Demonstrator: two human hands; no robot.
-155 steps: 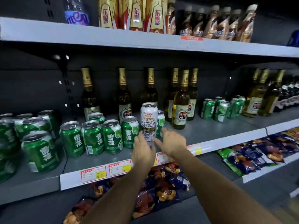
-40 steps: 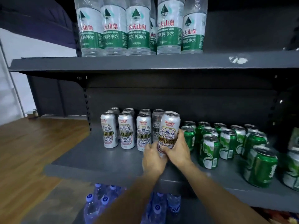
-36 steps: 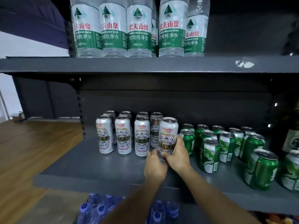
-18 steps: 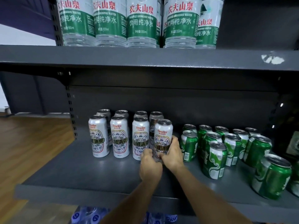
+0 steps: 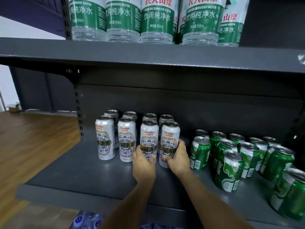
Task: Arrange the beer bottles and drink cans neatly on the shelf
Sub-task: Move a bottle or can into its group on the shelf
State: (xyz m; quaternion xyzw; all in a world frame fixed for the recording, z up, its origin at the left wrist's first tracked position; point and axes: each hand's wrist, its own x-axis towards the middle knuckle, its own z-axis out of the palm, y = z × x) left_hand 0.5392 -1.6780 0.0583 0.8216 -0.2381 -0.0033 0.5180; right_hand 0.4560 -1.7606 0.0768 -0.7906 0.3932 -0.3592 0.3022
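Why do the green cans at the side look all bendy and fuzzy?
Head view: the wide lens stretches the edges, so the green cans at the far right lean and smear, while the white cans in the middle stay sharp and upright; the shelf is dim, with soft glare on can tops.

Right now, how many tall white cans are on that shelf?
8: four in front, four behind. More may hide behind.

1. Dark grey metal shelf (image 5: 92, 176) carries tall white Chong Qing beer cans (image 5: 105, 139) in two rows.
2. Short green cans (image 5: 228, 171) cluster at its right.
3. Upper shelf (image 5: 115, 52) bears water bottles (image 5: 123, 19).
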